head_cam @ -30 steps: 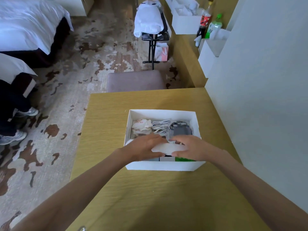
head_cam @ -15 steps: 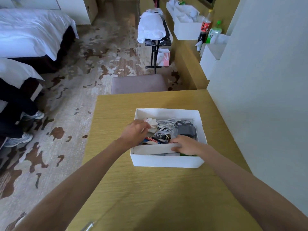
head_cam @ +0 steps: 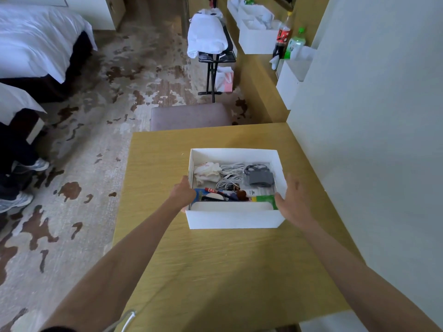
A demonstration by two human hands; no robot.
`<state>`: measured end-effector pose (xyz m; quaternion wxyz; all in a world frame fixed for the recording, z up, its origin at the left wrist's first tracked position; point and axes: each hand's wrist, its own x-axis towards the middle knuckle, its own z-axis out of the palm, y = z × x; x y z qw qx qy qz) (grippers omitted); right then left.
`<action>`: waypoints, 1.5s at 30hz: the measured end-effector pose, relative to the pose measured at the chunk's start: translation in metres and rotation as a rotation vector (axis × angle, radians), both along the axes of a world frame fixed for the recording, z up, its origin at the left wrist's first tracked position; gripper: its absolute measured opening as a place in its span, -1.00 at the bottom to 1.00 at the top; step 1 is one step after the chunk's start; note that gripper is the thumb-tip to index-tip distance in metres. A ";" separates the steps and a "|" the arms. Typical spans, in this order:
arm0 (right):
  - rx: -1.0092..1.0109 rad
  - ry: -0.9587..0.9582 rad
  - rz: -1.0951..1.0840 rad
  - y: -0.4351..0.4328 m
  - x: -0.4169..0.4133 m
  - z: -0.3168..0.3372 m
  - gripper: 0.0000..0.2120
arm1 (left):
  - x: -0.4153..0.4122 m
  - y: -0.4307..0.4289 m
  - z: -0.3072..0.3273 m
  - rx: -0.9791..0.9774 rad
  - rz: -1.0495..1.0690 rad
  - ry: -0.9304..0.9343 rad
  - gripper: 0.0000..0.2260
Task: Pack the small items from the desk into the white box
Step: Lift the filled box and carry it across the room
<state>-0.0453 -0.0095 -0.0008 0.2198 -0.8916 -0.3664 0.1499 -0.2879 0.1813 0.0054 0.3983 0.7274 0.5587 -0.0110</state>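
Observation:
The white box [head_cam: 233, 220] stands open on the wooden desk [head_cam: 215, 271]. Inside lie a white cloth [head_cam: 206, 172], coiled white cables [head_cam: 230, 176], a grey pouch [head_cam: 260, 177], a red pen [head_cam: 215, 190], a green packet [head_cam: 266, 199] and a long white item [head_cam: 231, 206] along the near wall. My left hand [head_cam: 183, 194] rests against the outside of the box's left wall, thumb by the rim. My right hand [head_cam: 291, 200] hovers by the right wall with fingers spread. Neither hand holds an item.
A light wall [head_cam: 371, 140] runs along the desk's right edge. A padded stool [head_cam: 189, 116] sits beyond the far edge. Further off are a luggage rack with white towels [head_cam: 207, 34], bottles [head_cam: 284, 34] and more white boxes [head_cam: 257, 39]. Beds and someone's shoes [head_cam: 14, 202] are on the left.
Both hands have come out of the box, where they pressed the long white item down, and moved to its left and right outer sides. The long white item now lies flat in the box.

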 end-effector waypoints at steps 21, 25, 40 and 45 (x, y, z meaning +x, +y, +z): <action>-0.106 0.524 0.257 0.019 -0.108 -0.003 -0.91 | -0.167 -0.096 -0.018 0.171 0.494 0.152 -0.46; -0.130 0.506 0.396 0.039 -0.160 0.002 -0.93 | -0.214 -0.114 -0.011 0.162 0.686 0.168 -0.45; -0.153 0.500 0.666 0.136 -0.434 -0.006 -0.84 | -0.480 -0.132 -0.039 0.347 1.035 0.194 -0.59; -0.175 0.432 0.766 0.176 -0.584 -0.014 -0.84 | -0.614 -0.144 -0.050 0.329 1.192 0.173 -0.67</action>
